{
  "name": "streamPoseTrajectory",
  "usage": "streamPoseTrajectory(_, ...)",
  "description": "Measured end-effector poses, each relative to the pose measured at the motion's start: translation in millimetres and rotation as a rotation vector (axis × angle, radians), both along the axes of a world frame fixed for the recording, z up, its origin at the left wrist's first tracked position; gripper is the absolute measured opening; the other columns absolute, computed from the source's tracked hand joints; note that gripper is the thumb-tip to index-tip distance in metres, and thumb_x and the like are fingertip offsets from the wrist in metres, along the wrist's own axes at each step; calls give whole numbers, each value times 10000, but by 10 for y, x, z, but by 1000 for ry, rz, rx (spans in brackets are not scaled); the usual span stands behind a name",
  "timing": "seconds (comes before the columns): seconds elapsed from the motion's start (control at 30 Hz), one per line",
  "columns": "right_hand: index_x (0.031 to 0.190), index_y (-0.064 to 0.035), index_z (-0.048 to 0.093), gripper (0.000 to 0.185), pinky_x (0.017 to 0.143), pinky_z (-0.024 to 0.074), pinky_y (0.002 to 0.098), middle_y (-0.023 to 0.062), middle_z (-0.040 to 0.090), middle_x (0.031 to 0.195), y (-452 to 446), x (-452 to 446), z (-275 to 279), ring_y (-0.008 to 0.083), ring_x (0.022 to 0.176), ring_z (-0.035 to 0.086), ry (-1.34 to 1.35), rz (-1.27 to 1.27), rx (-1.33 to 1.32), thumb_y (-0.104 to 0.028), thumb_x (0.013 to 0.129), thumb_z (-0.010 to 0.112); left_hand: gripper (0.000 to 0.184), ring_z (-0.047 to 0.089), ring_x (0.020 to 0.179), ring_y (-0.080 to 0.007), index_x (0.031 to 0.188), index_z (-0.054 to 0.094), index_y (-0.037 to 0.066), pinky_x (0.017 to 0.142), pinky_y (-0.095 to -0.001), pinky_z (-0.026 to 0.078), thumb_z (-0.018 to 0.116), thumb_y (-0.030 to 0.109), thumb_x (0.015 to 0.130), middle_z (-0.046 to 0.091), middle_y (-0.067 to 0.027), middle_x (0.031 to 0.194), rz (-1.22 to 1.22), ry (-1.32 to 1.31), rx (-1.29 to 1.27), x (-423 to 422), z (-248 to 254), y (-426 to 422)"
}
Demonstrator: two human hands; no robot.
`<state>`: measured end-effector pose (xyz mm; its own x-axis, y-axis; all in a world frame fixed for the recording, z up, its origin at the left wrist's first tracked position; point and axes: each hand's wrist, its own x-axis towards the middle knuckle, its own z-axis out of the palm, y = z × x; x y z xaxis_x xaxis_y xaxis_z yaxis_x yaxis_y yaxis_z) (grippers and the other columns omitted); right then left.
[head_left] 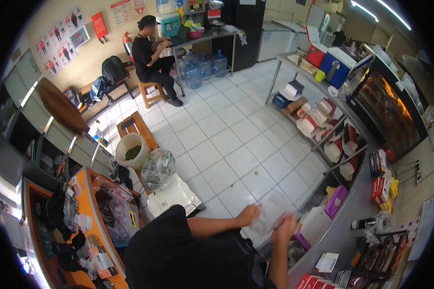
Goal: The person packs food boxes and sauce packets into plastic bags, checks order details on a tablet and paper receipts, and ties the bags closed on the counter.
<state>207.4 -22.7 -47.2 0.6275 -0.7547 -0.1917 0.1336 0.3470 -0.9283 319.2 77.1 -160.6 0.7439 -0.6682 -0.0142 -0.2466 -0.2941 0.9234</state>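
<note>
A clear plastic bag (270, 212) is stretched between my two hands in front of my body, above the tiled floor. My left hand (249, 215) is closed on its left edge. On the other side, my right hand (284, 227) pinches the bag near the metal counter. The bag looks thin and see-through, and I cannot make out anything inside it. Just beyond my right hand lie a white sheet-like item (311, 225) and a purple container (336, 202).
A person (152, 60) sits on a wooden stool at the back. To the left stand a bucket with green contents (131, 150), a filled plastic bag (159, 168) and white stacked cartons (173, 196). A metal counter (340, 231) curves along the right, near a glowing display oven (390, 103).
</note>
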Motion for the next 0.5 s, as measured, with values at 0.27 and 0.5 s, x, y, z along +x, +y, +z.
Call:
streamPoseTrajectory(0.27,728,-107,469,295,491,313,247,-52,421,637,257,74,-246,60,564,392,222,78,-344,-222,999,444,525,614,590,-310,648,574,-71,601,-488,471,414,329,949,571,-272,592,296,239,-51,-80,295,-60)
streamPoseTrajectory(0.5,755,15,489,350,567,372,349,82,463,630,-86,-540,-1377,169,592,449,437,106,-566,-254,978,459,239,531,539,-319,705,558,-26,541,-417,440,532,158,856,556,-218,629,248,-167,-269,986,358,-45)
